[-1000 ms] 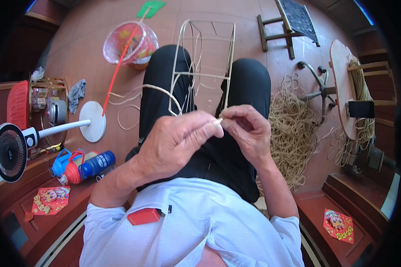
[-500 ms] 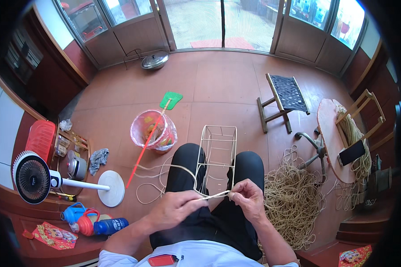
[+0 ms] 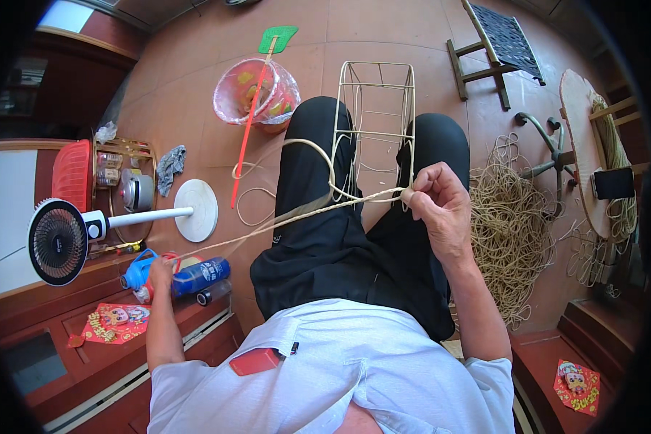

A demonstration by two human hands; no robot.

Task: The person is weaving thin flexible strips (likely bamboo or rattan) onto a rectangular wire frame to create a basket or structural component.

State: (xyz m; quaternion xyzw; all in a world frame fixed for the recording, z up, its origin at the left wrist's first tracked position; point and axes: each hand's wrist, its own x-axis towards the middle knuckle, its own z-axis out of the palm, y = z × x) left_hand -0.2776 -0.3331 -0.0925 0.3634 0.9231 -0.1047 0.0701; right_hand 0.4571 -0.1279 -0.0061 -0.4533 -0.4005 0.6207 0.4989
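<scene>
Between my knees stands an open box-shaped wire frame [image 3: 376,135] with pale bars. My right hand [image 3: 443,210] is closed in a pinch on a pale cord [image 3: 296,217] at the frame's near right corner. The cord runs taut across my lap to my left hand [image 3: 161,275], which is stretched far out to the left and closed around it, beside the bottles. A looser loop of cord [image 3: 330,163] curves from the frame over my left thigh towards the floor. The fingertips of my left hand are partly blurred.
A large heap of cord [image 3: 510,239] lies on the floor right of my leg. To the left are a white fan [image 3: 58,241], a blue bottle [image 3: 201,275] and a lined waste bin [image 3: 257,90] with a fly swatter [image 3: 247,134] across it. A folding stool [image 3: 499,50] stands far right.
My left hand has swung far out to the left, drawing the cord into a long taut line. My right hand keeps its pinch by the frame. The view has tilted down.
</scene>
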